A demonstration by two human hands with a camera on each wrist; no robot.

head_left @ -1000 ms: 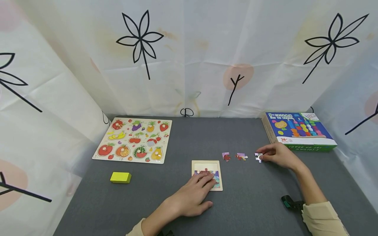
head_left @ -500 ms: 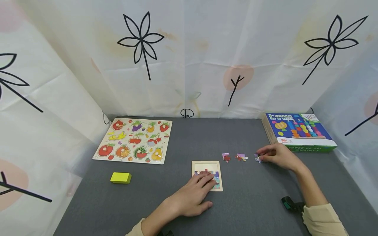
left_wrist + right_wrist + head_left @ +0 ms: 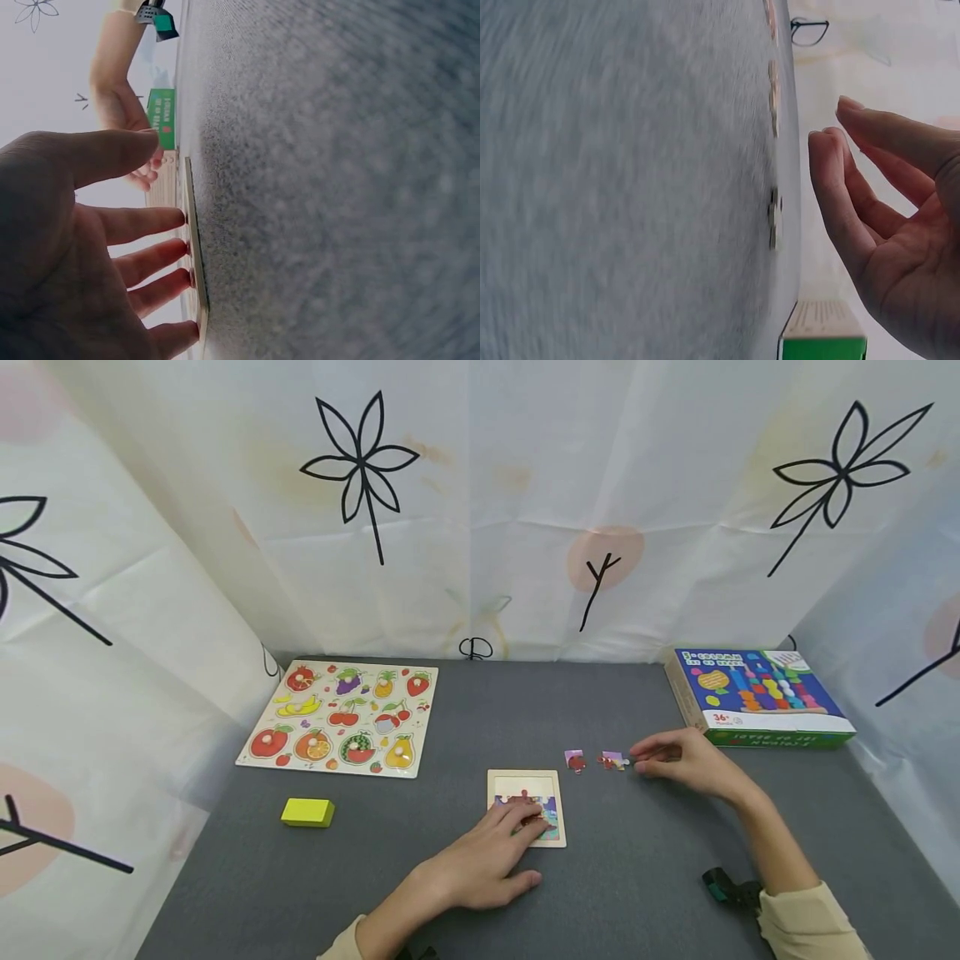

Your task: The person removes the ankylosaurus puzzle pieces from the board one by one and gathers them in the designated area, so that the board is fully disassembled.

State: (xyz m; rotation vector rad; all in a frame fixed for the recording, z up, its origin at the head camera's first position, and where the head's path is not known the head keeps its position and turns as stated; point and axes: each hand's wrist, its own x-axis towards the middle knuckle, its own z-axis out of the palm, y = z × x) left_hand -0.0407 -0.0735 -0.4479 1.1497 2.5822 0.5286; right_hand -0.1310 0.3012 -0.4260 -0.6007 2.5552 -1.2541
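Note:
My left hand [image 3: 487, 860] lies with spread fingers on a small wooden jigsaw tray [image 3: 522, 775]. In the left wrist view the fingertips press on the tray's face. Pieces fill the tray's lower part, partly covered by the fingers. My right hand [image 3: 686, 764] hovers palm-down over the table, thumb and fingers slightly apart, holding nothing. Just left of its fingertips lies a jigsaw piece [image 3: 613, 761], with another red and purple jigsaw piece [image 3: 575, 761] farther left. A third jigsaw piece [image 3: 775, 217] lies on the cloth in the right wrist view; the hand hides it from the head view.
A fruit peg board [image 3: 375, 731] lies at the back left, with a yellow block [image 3: 307, 812] in front of it. A blue and green toy box [image 3: 761, 693] stands behind the right hand. Patterned white curtains [image 3: 510, 485] border the grey table [image 3: 375, 868].
My right hand has let go of the third jigsaw piece, which had been turned picture side up, and has moved left toward the middle piece. My left hand has stayed on the tray.

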